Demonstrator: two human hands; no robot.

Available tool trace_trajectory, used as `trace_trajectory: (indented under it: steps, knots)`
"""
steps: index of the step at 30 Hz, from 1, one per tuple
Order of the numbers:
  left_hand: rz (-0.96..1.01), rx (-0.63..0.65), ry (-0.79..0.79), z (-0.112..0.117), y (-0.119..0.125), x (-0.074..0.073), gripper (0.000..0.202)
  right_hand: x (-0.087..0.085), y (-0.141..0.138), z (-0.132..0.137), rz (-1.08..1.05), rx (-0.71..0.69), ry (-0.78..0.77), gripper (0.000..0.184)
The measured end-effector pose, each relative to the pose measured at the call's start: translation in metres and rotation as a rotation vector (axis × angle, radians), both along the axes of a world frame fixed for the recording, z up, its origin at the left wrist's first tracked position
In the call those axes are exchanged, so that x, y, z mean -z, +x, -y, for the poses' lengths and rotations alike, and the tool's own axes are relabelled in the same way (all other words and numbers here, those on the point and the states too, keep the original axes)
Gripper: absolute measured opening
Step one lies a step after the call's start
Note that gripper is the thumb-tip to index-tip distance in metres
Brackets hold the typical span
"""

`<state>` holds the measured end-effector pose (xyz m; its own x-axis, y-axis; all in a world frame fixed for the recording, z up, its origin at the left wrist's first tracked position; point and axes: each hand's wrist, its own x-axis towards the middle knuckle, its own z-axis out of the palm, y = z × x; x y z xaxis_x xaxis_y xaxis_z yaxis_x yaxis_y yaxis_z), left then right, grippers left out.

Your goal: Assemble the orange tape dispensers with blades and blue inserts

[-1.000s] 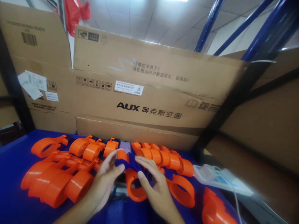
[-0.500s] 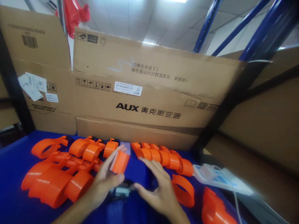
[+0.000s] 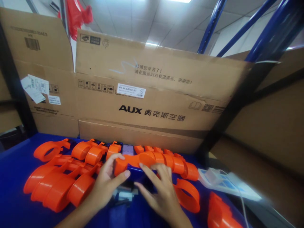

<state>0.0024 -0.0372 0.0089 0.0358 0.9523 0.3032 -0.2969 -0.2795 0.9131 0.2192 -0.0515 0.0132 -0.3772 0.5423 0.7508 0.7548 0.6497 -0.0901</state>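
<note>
An orange plastic tape dispenser (image 3: pixel 125 162) with a shiny dark blue part (image 3: pixel 136 169) is held up between my two hands. My left hand (image 3: pixel 110 175) grips its left end, thumb in front and fingers behind. On the right side, the fingers of my right hand (image 3: pixel 158 183) curve around the blue part, with the index fingertip at its upper edge and the thumb below. Small grey and dark pieces (image 3: pixel 124 194) lie on the blue surface below my hands, too blurred to name.
Orange dispensers lie in a group (image 3: pixel 52 186) on the left and a row (image 3: pixel 169 161) on the right. A phone (image 3: pixel 128 149) stands behind my hands. A white power strip (image 3: pixel 228 183) with a cable is at the right. A cardboard wall (image 3: pixel 152 101) closes the back.
The held dispenser has turned, so its orange side now stretches across towards the right above the blue part. My right fingers have come in closer to it.
</note>
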Motion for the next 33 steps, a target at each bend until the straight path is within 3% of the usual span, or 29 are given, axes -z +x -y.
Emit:
trace_trajectory:
  steps: [8, 11, 15, 18, 22, 24, 27, 33]
  knots:
    - [-0.042, 0.010, 0.052, -0.001, -0.002, 0.002, 0.037, 0.001, -0.002, 0.000, -0.005, -0.004, 0.016, 0.057]
    - [0.002, 0.041, 0.041, -0.001, -0.001, 0.000, 0.049, -0.002, -0.003, 0.003, -0.045, -0.008, -0.021, 0.057]
    - [0.061, 0.182, 0.111, 0.004, -0.002, 0.005, 0.080, -0.003, -0.004, 0.007, -0.271, -0.070, -0.176, 0.059]
    - [-0.150, 0.235, 0.288, 0.010, -0.004, 0.016, 0.089, 0.000, -0.003, 0.006, -0.562, -0.148, -0.309, 0.059]
    - [-0.653, 0.108, 0.526, 0.014, -0.004, 0.026, 0.091, 0.006, -0.004, 0.003, -0.811, -0.196, -0.415, 0.065]
    - [-0.768, 0.034, 0.619, 0.014, -0.003, 0.028, 0.091, 0.008, -0.007, 0.003, -0.843, -0.182, -0.474, 0.067]
    - [-0.810, -0.050, 0.725, 0.014, -0.001, 0.031, 0.082, 0.009, -0.014, 0.006, -0.803, -0.209, -0.643, 0.065]
    - [-0.739, -0.047, 0.731, 0.018, 0.000, 0.028, 0.064, 0.019, -0.013, 0.008, -0.766, -0.159, -0.841, 0.067]
